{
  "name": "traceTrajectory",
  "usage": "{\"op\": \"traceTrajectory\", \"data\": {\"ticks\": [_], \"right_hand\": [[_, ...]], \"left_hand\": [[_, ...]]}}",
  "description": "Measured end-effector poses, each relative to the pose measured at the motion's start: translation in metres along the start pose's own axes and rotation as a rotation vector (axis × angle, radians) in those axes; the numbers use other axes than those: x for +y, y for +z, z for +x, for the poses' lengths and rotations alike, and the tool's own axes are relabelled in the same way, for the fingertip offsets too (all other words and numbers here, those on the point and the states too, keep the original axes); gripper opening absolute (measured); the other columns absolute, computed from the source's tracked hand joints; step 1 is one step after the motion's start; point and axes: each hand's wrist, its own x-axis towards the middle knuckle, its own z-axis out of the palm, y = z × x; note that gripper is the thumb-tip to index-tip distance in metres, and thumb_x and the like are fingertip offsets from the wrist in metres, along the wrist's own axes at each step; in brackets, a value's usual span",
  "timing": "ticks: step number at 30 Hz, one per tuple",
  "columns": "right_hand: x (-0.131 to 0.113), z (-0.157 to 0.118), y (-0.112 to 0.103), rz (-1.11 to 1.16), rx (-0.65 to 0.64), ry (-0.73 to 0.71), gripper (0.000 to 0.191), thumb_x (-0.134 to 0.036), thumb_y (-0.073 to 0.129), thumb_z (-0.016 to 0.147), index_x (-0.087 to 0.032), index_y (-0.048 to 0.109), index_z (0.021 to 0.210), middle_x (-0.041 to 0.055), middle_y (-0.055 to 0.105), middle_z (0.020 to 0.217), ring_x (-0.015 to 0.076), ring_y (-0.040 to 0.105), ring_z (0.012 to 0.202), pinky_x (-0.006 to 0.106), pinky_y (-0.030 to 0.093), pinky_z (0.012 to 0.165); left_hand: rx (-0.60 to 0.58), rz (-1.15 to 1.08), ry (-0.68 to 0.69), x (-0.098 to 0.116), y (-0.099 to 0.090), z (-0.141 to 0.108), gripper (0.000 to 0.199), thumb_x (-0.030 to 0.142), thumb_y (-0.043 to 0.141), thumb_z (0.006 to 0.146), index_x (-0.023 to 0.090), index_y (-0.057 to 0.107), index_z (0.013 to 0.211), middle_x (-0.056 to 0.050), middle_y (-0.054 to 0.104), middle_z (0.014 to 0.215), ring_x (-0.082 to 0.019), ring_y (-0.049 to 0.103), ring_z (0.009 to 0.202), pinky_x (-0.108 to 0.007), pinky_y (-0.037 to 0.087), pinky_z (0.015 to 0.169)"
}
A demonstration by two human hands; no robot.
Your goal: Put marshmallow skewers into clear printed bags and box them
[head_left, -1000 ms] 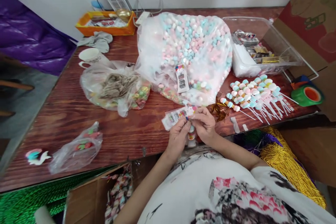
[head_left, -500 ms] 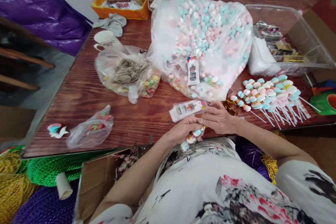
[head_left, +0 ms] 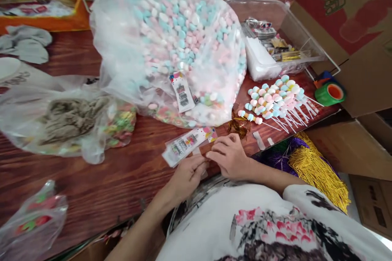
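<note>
My left hand (head_left: 187,176) and my right hand (head_left: 229,155) meet at the table's front edge, fingertips together. They pinch a small clear wrapper (head_left: 199,153), and what it holds is hidden under the fingers. Just beyond the fingers lies a stack of printed packets (head_left: 185,146). A heap of gold twist ties (head_left: 237,125) sits right of them. A pile of pink, blue and white marshmallow skewers (head_left: 275,98) lies further right. Behind stands a big clear bag of marshmallows (head_left: 171,36).
A clear tray (head_left: 301,36) with packets stands at the back right, beside a green tape roll (head_left: 331,93) and a cardboard box (head_left: 355,20). On the left lie a bag of paper and candies (head_left: 70,118), a small bag (head_left: 33,220), a grey cloth (head_left: 26,45) and an orange tray (head_left: 61,20). Gold tinsel rope (head_left: 318,167) hangs below the table.
The view has swung right and closer. My hands have moved from my lap up onto the table edge by the printed packets, and the wrapped skewer seen in my left hand is out of sight.
</note>
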Motion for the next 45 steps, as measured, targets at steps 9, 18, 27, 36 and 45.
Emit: {"op": "traceTrajectory", "data": {"ticks": [9,18,27,36,45], "right_hand": [[0.011,-0.015,0.010,-0.059,0.114,-0.386,0.016,-0.015,0.050,0.092,-0.023,0.064,0.092,-0.0038,0.069,0.076,0.0146,0.056,0.090,0.047,0.022,0.094],[0.002,-0.015,0.023,0.073,-0.033,-0.090,0.012,-0.019,0.055,0.087,-0.019,0.065,0.080,-0.0007,0.071,0.075,0.0157,0.052,0.080,0.042,0.024,0.084],[0.026,-0.039,-0.010,0.023,0.271,0.287,0.014,-0.022,0.055,0.093,-0.022,0.068,0.099,0.0033,0.074,0.097,0.0176,0.058,0.093,0.038,0.030,0.087],[0.108,0.025,-0.068,-0.448,-0.040,0.356,0.020,-0.019,0.051,0.092,-0.020,0.071,0.090,0.0098,0.072,0.098,0.0262,0.050,0.102,0.045,0.025,0.086],[0.146,0.077,-0.060,-0.518,-0.529,0.199,0.027,-0.017,0.061,0.082,-0.017,0.066,0.108,0.0127,0.065,0.116,0.0267,0.053,0.104,0.035,0.035,0.074]], "left_hand": [[-0.411,-0.525,-0.364,-0.007,-0.002,-0.005,0.036,0.047,0.061,0.081,0.013,0.061,0.069,-0.001,0.057,0.060,-0.010,0.047,0.050,-0.023,0.037,0.050],[0.089,0.623,0.228,-0.003,0.020,-0.024,0.026,0.021,0.039,0.093,0.015,0.063,0.084,-0.007,0.063,0.077,-0.018,0.058,0.072,-0.030,0.047,0.071],[0.211,0.415,0.282,-0.018,0.018,-0.020,0.017,0.019,0.046,0.092,0.015,0.063,0.088,-0.005,0.062,0.075,-0.015,0.058,0.068,-0.026,0.045,0.065],[0.336,-0.478,-0.192,-0.009,0.016,-0.024,0.020,0.036,0.069,0.079,0.017,0.070,0.086,-0.001,0.066,0.071,-0.012,0.058,0.060,-0.022,0.044,0.055],[0.463,-0.971,-0.372,-0.005,0.019,-0.032,0.031,0.034,0.082,0.063,0.015,0.068,0.083,-0.004,0.072,0.072,-0.015,0.065,0.057,-0.021,0.045,0.048]]}}
